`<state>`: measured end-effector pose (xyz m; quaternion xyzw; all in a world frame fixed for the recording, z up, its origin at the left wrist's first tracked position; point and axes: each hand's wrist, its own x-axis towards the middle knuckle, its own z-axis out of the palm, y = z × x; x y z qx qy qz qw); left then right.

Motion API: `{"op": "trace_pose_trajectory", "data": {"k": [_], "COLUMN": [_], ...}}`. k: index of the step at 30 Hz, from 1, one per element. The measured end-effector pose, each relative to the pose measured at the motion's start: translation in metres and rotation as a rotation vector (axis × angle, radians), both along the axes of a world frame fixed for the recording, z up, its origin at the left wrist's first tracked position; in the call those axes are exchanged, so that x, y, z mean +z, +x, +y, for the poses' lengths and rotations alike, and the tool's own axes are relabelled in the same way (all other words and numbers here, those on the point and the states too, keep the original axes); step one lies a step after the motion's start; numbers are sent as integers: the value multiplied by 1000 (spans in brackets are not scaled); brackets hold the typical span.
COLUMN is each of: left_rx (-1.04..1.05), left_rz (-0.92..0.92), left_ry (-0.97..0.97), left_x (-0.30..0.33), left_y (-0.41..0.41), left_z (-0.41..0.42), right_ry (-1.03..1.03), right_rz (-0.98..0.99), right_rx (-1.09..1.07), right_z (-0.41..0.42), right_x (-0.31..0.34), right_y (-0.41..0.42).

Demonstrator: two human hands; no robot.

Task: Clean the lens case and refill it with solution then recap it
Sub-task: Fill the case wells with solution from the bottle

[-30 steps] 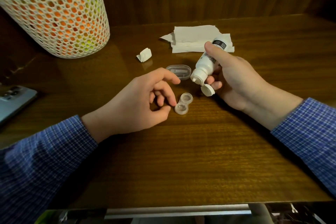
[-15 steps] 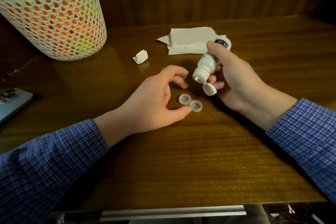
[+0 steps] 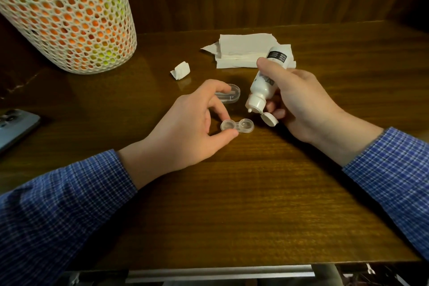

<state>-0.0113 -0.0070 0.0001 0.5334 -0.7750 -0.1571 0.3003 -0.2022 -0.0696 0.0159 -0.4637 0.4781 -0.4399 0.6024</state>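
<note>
Head view: the left hand (image 3: 185, 123) pinches the open lens case (image 3: 236, 126) lying on the surface (image 3: 232, 193). The right hand (image 3: 299, 102) grips the solution bottle (image 3: 262, 83), tilted nozzle-down just above the case, flip cap open.

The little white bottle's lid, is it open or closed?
Open. The small white plastic bottle, tilted in the right hand, has its round flip cap hanging off, nozzle bare.
</note>
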Motion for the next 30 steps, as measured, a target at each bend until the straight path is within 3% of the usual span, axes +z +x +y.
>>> {"op": "trace_pose_trajectory", "data": {"k": [13,30], "left_rx": [57,39], "left_rz": [-8,9], "left_ry": [-29,-15], "left_x": [-2,-2], "left_y": [-2,-1], "left_z": [0,-3], "right_ry": [-231,-233], "right_rz": [176,164], "right_rx": [20,40], "right_z": [4,2], "right_x": [-8,-8], "right_y": [5,5]}}
